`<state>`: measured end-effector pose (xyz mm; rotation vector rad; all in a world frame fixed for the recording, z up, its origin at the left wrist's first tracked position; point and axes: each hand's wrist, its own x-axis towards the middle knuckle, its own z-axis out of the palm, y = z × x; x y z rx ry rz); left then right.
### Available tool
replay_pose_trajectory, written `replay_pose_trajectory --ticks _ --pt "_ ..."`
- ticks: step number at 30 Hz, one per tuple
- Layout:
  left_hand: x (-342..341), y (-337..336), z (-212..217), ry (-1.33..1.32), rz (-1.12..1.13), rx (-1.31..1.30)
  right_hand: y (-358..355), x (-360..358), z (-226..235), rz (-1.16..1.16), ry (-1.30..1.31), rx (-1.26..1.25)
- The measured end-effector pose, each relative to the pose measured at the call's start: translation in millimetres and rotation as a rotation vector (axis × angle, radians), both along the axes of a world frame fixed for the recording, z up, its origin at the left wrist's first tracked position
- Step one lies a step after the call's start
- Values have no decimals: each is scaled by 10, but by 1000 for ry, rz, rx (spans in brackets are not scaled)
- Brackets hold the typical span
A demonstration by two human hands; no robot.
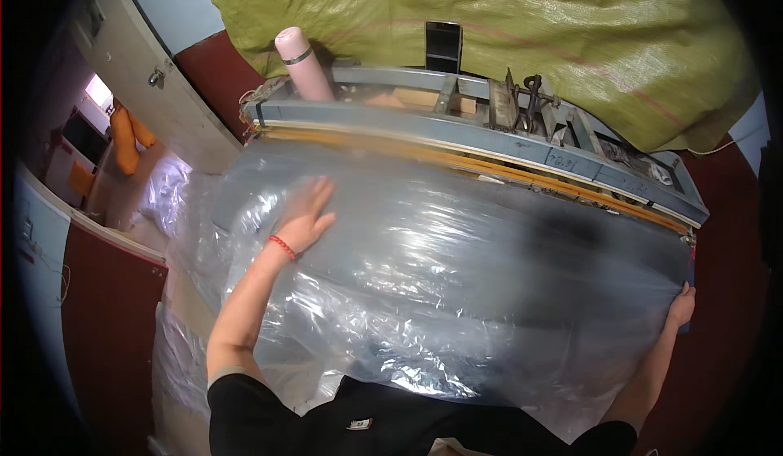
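Observation:
A large clear plastic bag (pixel 457 268) lies spread over the work surface in front of me, wrinkled and shiny. My left hand (pixel 306 211) rests flat on its upper left part, fingers spread, a red string bracelet on the wrist. My right hand (pixel 681 305) grips the bag's right edge, fingers curled around the film. The bag's far edge reaches a long grey metal sealing machine (pixel 489 142) with a yellow-orange strip along its front bar.
A pink bottle (pixel 303 64) stands on the machine's left end and a dark phone (pixel 443 46) leans behind it. A yellow-green tarp (pixel 530 32) covers the back. More plastic film (pixel 175 195) is piled at left, near a white door (pixel 155 73).

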<state>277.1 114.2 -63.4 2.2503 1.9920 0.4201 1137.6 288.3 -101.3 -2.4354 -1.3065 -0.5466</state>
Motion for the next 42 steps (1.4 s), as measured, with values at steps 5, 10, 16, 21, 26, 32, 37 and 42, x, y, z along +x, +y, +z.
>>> replay_pose_trajectory --ticks 5,10,16,21,26,32,37,42 --pt "219 192 141 77 163 -43 -40 151 -27 25 -9 37" --pt "451 397 154 268 -13 81 -49 113 0 57 21 54" --pt "441 475 38 118 8 134 -49 177 4 45 54 55" --pt "370 609 104 141 122 139 -44 137 22 23 76 47" --pt "351 704 198 188 146 278 -55 130 35 12 89 22" --pt "236 791 199 139 185 254 -62 206 8 29 75 48" --pt "123 927 33 128 271 241 -46 232 -17 74 122 106" --pt "213 906 231 34 190 203 -65 387 -81 59 213 160"
